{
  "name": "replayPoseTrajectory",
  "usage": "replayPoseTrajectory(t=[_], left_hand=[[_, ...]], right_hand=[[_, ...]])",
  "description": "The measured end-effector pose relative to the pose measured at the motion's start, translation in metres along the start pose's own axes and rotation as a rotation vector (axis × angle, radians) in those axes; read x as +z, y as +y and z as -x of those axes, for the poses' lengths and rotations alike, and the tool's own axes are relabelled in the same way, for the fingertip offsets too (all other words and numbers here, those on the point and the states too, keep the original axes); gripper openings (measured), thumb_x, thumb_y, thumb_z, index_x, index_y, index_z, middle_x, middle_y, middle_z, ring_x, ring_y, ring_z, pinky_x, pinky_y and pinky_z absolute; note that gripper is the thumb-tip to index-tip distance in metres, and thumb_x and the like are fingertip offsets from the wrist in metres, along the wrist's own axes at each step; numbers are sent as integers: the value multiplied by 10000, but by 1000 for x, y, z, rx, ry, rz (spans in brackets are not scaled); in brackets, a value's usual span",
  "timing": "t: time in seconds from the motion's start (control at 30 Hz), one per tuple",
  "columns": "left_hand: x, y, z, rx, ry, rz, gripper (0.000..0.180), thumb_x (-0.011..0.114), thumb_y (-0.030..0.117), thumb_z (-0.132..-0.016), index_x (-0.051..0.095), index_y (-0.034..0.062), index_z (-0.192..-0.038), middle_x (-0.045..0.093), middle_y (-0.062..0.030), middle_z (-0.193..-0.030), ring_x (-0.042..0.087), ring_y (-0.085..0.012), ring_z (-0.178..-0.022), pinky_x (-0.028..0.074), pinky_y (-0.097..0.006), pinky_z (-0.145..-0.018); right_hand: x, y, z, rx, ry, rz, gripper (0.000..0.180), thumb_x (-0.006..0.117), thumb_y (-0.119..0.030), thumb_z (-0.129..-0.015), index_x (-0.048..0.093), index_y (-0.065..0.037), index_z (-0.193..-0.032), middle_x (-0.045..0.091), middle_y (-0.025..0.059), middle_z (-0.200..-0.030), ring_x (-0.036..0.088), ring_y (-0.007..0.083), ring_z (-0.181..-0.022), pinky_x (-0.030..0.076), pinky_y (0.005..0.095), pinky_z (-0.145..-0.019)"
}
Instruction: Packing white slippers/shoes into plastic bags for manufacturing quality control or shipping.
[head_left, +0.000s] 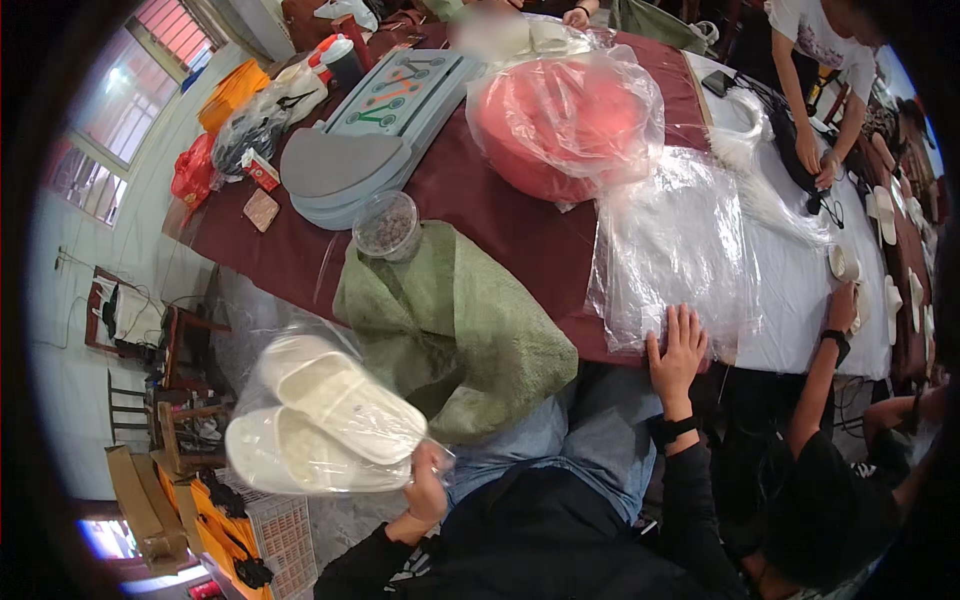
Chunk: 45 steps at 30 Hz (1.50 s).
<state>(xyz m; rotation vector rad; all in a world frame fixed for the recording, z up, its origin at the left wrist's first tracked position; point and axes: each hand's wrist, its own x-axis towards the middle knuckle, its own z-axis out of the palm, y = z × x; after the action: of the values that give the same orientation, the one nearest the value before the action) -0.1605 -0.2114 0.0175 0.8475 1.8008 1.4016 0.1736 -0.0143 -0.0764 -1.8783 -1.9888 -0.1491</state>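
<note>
Left hand (pixel 428 492): fingers closed on a clear bag of white slippers (pixel 325 415). Right hand (pixel 678 352): fingers spread wide, flat on the plastic bag stack (pixel 668 250) at the worktop (pixel 500 215) edge.

A clear bag (pixel 330 420) with white slippers is held at 8 o'clock. Flat clear bags (pixel 670 250) are piled at 3 o'clock. A red round thing in a clear wrap (pixel 565 115) is seen at 12 o'clock.

- Table (pixel 500 225) with maroon cloth fills the centre.
- Barred windows (pixel 130 95) left of table, bright.
- Wooden chairs (pixel 150 400) on floor below windows.
- Pale wall (pixel 70 300) beside them.
</note>
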Motion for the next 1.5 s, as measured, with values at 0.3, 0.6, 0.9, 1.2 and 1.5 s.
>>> replayPoseTrajectory(t=[0.3, 0.6, 0.9, 1.2, 1.5], left_hand=[[-7, 48, 7, -693, -207, 439, 111, 529, 127, -895, 536, 23, -855, 506, -40, -683, 456, -98, -579, 376, -235, -534], [15, 67, -4, -727, -644, 246, 197, 508, 204, -944, 581, 22, -921, 578, -31, -750, 511, -80, -624, 422, -220, -557], [28, 95, -52, -805, -1180, 237, 353, 394, 308, -989, 539, -11, -1025, 616, -98, -877, 616, -161, -808, 517, -307, -732], [-41, -29, -131, -209, -1235, -85, 363, 503, 184, -929, 533, 11, -1246, 590, -158, -1195, 576, -265, -1073, 427, -366, -950], [53, -183, -166, 429, -824, -671, 427, 523, 223, -900, 456, 73, -1294, 432, -168, -1359, 389, -374, -1253, 339, -448, -1025]], right_hand=[[-1, 3, 2, 12, -16, 0, 572, 585, -346, -846, 454, -85, -1337, 387, 127, -1428, 304, 319, -1342, 171, 505, -1096], [-85, -74, -8, -290, -239, -701, 881, 781, -398, -678, 369, -71, -1385, 238, 203, -1483, 214, 395, -1367, 143, 516, -1101], [-113, -162, -11, -793, -485, -870, 746, 762, -192, -644, 470, -159, -1330, 429, 135, -1391, 438, 315, -1267, 393, 412, -1005], [-120, -135, 2, -315, -364, -899, 362, 653, -129, -833, 565, 11, -1154, 600, 174, -1135, 592, 235, -1019, 477, 338, -887], [-47, -76, 61, 356, -120, -1490, 401, 637, -68, -836, 509, 42, -1199, 572, 139, -1171, 570, 206, -1043, 467, 344, -912]])
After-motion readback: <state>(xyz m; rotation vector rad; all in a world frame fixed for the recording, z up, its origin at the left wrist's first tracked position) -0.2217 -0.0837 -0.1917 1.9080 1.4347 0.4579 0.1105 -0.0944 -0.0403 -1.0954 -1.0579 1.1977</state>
